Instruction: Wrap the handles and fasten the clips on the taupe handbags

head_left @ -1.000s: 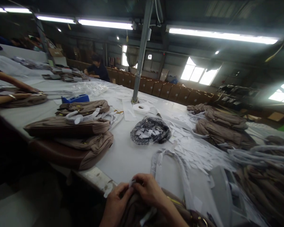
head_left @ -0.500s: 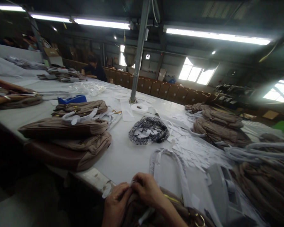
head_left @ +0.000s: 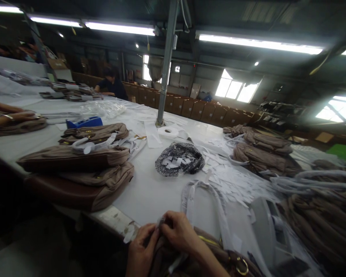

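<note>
At the table's near edge a brown bag point(head_left: 216, 252) with a yellow zip and a gold ring lies under my hands. My left hand point(head_left: 142, 246) is closed, its thumb and fingers pinched together at the bag's edge. My right hand point(head_left: 180, 232) is pinched beside it, fingertips meeting the left ones. Between the fingertips shows a small pale strip point(head_left: 160, 221), too small to name. The bag's handle point(head_left: 203, 186), wrapped in white, arches up onto the table. A short white strip point(head_left: 177, 263) hangs below my right wrist.
Stacked brown bags point(head_left: 83, 173) stand to the left, others point(head_left: 259, 154) to the right. A patterned cloth bundle point(head_left: 164, 167) holds white paper pieces; more paper pieces point(head_left: 233, 181) are scattered beside it. A grey tape dispenser point(head_left: 266, 223) is on the right. Another person's arm point(head_left: 11, 115) reaches in from the left.
The view has shifted slightly. My hands stay pinched together at the same spot on the bag, with only a slight shift of the fingers.
</note>
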`<state>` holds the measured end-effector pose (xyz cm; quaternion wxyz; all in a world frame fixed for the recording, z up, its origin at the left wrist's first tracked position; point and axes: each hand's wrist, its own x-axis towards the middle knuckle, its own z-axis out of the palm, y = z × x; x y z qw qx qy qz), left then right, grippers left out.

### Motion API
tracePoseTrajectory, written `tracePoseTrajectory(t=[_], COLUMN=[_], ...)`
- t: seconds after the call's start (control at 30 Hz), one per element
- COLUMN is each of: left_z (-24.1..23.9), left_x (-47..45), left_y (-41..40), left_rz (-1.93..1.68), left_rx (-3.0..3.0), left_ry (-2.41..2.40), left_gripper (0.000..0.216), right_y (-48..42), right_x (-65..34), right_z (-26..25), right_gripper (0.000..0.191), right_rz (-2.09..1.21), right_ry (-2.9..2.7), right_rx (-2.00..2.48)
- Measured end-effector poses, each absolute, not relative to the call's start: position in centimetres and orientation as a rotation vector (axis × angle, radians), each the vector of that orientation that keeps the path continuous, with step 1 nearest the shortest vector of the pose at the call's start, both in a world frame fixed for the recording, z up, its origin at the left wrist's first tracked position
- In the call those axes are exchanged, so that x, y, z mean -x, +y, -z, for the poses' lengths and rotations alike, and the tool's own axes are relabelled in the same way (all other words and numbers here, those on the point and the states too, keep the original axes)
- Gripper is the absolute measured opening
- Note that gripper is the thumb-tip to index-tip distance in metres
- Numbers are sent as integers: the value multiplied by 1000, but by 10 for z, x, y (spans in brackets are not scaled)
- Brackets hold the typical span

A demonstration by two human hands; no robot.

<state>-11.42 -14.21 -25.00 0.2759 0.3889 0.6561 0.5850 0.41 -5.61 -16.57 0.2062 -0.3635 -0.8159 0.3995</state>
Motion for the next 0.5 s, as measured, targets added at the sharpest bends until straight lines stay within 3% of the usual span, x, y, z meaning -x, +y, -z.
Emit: tracePoseTrajectory(t=[0.37, 0.5], left_z=[246, 253], left_x=[111, 109], left_y=[-143, -143], left_rz=[-1538, -1619], left_rx=[-865, -1030], left_ry=[1645, 1818], left_gripper=[32, 25], right_y=[-56, -54], right_x=[0, 2], right_z=[166, 178], right_gripper=[14, 13], right_rz=[-1302, -1432], right_ry=[-2010, -1883], right_rx=[1183, 1282])
